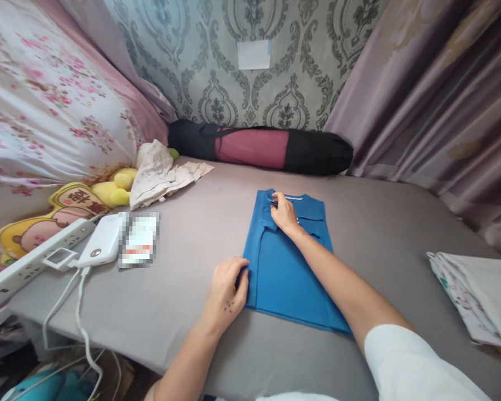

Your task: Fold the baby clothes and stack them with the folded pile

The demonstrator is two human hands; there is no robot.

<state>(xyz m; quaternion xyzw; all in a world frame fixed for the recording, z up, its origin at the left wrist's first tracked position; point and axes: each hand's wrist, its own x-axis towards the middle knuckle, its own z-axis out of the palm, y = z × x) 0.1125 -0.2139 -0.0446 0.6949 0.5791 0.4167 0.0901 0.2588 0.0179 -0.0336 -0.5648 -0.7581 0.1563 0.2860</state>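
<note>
I'm looking down at a grey bed sheet (192, 289), pressed into a corner between damask wallpaper (288, 106) and a mauve curtain (404, 94), with a black-and-red bag (250, 147) lying along the wall. A floral duvet (45, 94) rises on the left, with a yellow plush (117, 189) and a crumpled cloth (154, 178) in front of it. Nearer me sit a power strip (33, 259), a power bank (102, 240), and a blurred packet (138, 239). A folded fabric pile (471, 295) lies at the far right.

The blue shirt (284, 273) lies folded into a long rectangle on the sheet, mid-frame. My left hand (227, 289) is closed on its near left edge, fingers curled around the fold. My right hand (284, 214) is pinching folded fabric at the upper end, just beside the collar (294, 197).
</note>
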